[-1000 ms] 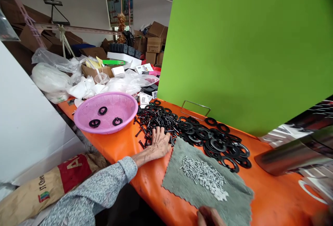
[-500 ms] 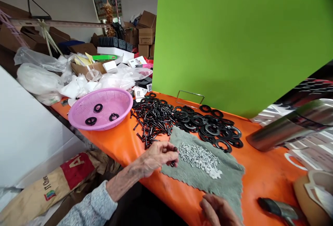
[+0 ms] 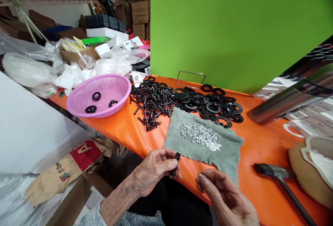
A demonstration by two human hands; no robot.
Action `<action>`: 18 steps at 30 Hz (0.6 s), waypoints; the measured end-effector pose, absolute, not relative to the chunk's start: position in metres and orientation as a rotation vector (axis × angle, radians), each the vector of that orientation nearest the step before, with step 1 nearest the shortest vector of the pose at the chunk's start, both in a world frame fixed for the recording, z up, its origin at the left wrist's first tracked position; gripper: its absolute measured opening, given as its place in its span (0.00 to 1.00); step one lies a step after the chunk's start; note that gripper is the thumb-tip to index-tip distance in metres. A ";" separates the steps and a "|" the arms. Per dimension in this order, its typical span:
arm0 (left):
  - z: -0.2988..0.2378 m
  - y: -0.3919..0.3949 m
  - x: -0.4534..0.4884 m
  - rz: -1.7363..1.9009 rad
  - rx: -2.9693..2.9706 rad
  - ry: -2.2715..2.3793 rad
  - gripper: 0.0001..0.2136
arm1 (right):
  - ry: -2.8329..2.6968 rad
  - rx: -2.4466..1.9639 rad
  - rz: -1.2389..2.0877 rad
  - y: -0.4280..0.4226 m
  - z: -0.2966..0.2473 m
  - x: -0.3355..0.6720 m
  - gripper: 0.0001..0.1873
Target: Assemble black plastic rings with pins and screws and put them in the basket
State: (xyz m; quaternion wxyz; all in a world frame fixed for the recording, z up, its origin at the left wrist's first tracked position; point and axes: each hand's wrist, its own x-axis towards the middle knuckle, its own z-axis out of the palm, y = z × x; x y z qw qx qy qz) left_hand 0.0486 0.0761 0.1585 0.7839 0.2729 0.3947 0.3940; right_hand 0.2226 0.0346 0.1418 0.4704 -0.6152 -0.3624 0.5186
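My left hand (image 3: 156,165) pinches a small black bar-shaped part (image 3: 178,156) between thumb and fingers, just in front of the grey-green cloth (image 3: 177,146). To its right, my right hand (image 3: 226,194) has thumb and forefinger pressed together; a tiny pale spot shows at the tips, too small to name. A heap of small silvery pins (image 3: 199,134) lies on the cloth. Behind the left hand is a pile of similar black bar-shaped parts (image 3: 153,104). Black rings (image 3: 208,104) are heaped beyond the cloth.
A pink plastic basket (image 3: 122,105) with 3 black rings stands at the left. On the right are a hammer (image 3: 275,172), a tan container (image 3: 299,170) and a steel cylinder (image 3: 273,108). A green panel (image 3: 234,28) rises behind the orange tabletop (image 3: 125,129).
My left hand has drawn back from over the cloth, still holding the black part. My right hand has come farther into view, its fingertips pinched near the left hand. The view has tilted down.
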 end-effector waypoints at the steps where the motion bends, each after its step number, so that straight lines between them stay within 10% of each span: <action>1: 0.157 0.073 0.048 0.831 0.545 0.820 0.18 | -0.894 -1.495 1.265 0.034 0.141 0.222 0.18; 18: 0.150 0.060 0.053 0.782 0.567 0.862 0.19 | -0.890 -1.334 1.382 0.041 0.140 0.197 0.16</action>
